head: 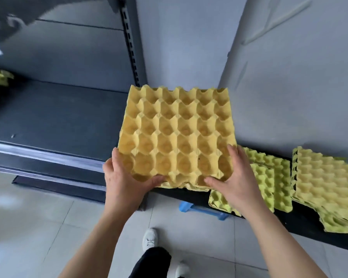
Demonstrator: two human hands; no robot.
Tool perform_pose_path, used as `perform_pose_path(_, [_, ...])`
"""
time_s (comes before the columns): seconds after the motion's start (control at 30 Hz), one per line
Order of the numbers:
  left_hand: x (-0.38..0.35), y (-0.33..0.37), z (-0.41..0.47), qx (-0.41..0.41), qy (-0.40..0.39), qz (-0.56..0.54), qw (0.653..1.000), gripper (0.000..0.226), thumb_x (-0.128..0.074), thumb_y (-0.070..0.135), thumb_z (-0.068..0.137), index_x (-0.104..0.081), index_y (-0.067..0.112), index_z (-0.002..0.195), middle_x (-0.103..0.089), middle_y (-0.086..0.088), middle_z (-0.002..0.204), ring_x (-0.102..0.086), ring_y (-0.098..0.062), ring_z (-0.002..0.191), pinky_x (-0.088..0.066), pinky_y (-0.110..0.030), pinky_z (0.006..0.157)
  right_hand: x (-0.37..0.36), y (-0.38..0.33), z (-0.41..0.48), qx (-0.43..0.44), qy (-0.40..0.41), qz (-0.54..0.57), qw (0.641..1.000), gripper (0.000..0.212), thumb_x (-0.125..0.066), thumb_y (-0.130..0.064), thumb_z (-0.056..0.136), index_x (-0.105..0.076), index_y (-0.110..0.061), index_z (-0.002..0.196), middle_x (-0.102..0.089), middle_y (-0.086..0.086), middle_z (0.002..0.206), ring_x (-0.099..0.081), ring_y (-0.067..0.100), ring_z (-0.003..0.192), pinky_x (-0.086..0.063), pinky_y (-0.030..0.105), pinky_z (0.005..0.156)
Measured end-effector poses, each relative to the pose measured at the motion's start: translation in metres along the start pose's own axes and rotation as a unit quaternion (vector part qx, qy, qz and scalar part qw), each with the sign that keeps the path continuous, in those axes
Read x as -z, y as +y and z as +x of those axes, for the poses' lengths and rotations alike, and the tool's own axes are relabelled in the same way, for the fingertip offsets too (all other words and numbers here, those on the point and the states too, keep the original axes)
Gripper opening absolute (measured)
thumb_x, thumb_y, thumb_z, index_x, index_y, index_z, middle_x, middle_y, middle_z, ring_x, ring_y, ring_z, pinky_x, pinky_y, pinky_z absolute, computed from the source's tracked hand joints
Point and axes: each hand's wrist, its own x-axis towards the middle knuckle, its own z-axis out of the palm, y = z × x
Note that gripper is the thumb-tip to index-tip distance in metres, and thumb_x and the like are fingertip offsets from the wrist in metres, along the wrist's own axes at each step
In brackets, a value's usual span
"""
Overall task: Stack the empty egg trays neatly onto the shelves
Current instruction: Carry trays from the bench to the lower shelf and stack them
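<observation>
The left hand (121, 177) and right hand (235, 177) each grip a near corner of the yellow egg tray (177, 133). Stacked greenish egg trays (277, 177) lie just right of it.

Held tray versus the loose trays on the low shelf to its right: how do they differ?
The held tray is orange-yellow; the loose trays are lime-yellow. The held tray is gripped at its near edge by the left hand and right hand; the loose trays lie on the black shelf, overlapping askew. Both are empty moulded egg trays.
</observation>
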Motion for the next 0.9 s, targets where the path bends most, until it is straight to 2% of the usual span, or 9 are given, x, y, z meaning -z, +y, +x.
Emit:
perform_pose_path(0.13, [0.051,-0.015,-0.017,0.02,0.054,-0.019,0.998,0.125,-0.093,0.052,0.038,-0.027,0.027,0.141,-0.031,0.0,0.13,-0.033,-0.019,0.125,-0.038,-0.044,0.107,-0.012,-0.048,-0.011,0.056,-0.029,-0.01,0.998,0.103,-0.082,-0.036,0.071,-0.02,-0.022,0.152,-0.006,0.001,0.16,-0.01,0.011,0.146,-0.008,0.012,0.104])
perform_pose_path(0.23, [0.094,-0.03,-0.022,0.015,0.096,-0.043,0.994,0.11,-0.095,0.046,0.042,-0.034,0.031,0.132,-0.032,0.003,0.125,-0.032,-0.013,0.12,-0.039,-0.037,0.103,-0.032,-0.089,-0.013,0.095,-0.054,-0.024,0.994,0.102,-0.08,-0.04,0.073,-0.019,-0.024,0.152,-0.003,-0.001,0.161,-0.007,0.012,0.147,-0.008,0.017,0.106])
perform_pose_path(0.3, [0.124,-0.042,-0.022,0.015,0.124,-0.049,0.991,0.102,-0.096,0.045,0.043,-0.036,0.033,0.125,-0.032,0.004,0.122,-0.034,-0.016,0.121,-0.04,-0.037,0.101,-0.051,-0.12,-0.013,0.12,-0.069,-0.031,0.99,0.101,-0.079,-0.041,0.074,-0.017,-0.024,0.152,-0.001,-0.001,0.161,-0.006,0.013,0.147,-0.01,0.019,0.106])
perform_pose_path(0.43, [0.193,-0.083,-0.009,0.027,0.163,-0.052,0.985,0.112,-0.094,0.05,0.04,-0.034,0.027,0.131,-0.033,0.001,0.126,-0.035,-0.02,0.123,-0.04,-0.041,0.104,-0.1,-0.186,-0.016,0.147,-0.098,-0.029,0.984,0.099,-0.077,-0.04,0.076,-0.015,-0.026,0.152,0.002,-0.001,0.161,-0.006,0.016,0.147,-0.014,0.028,0.114])
perform_pose_path(0.53, [0.252,-0.118,0.002,0.034,0.166,-0.063,0.983,0.117,-0.089,0.062,0.033,-0.037,0.026,0.131,-0.037,0.0,0.125,-0.036,-0.015,0.119,-0.042,-0.042,0.103,-0.145,-0.235,-0.023,0.158,-0.112,-0.016,0.981,0.099,-0.077,-0.039,0.076,-0.015,-0.027,0.152,0.002,-0.002,0.161,-0.006,0.016,0.147,-0.015,0.03,0.114])
perform_pose_path(0.6, [0.293,-0.141,0.01,0.033,0.168,-0.067,0.983,0.111,-0.086,0.068,0.03,-0.041,0.028,0.124,-0.041,0.003,0.12,-0.036,-0.012,0.117,-0.044,-0.041,0.1,-0.176,-0.267,-0.028,0.163,-0.117,-0.007,0.98,0.098,-0.078,-0.038,0.076,-0.017,-0.026,0.152,0.0,-0.001,0.161,-0.008,0.016,0.147,-0.016,0.03,0.115])
perform_pose_path(0.73, [0.366,-0.183,0.029,0.022,0.162,-0.051,0.985,0.09,-0.092,0.051,0.047,-0.044,0.028,0.119,-0.045,0.007,0.116,-0.035,-0.011,0.119,-0.041,-0.032,0.092,-0.234,-0.325,-0.039,0.16,-0.133,0.009,0.978,0.095,-0.077,-0.037,0.077,-0.02,-0.024,0.151,-0.002,0.0,0.161,-0.009,0.014,0.147,-0.017,0.028,0.114])
perform_pose_path(0.83, [0.409,-0.209,0.049,0.02,0.154,-0.04,0.987,0.091,-0.09,0.053,0.049,-0.045,0.026,0.123,-0.048,0.006,0.117,-0.034,-0.006,0.116,-0.041,-0.032,0.092,-0.271,-0.361,-0.04,0.152,-0.144,0.018,0.978,0.094,-0.077,-0.037,0.078,-0.02,-0.023,0.151,-0.002,-0.001,0.161,-0.01,0.017,0.147,-0.02,0.031,0.114])
perform_pose_path(0.9, [0.43,-0.223,0.066,0.023,0.159,-0.033,0.986,0.094,-0.09,0.05,0.051,-0.044,0.025,0.128,-0.044,0.01,0.115,-0.039,-0.011,0.117,-0.043,-0.035,0.096,-0.293,-0.381,-0.036,0.145,-0.15,0.024,0.978,0.094,-0.076,-0.037,0.078,-0.02,-0.022,0.151,-0.003,0.0,0.161,-0.011,0.018,0.147,-0.021,0.035,0.116])
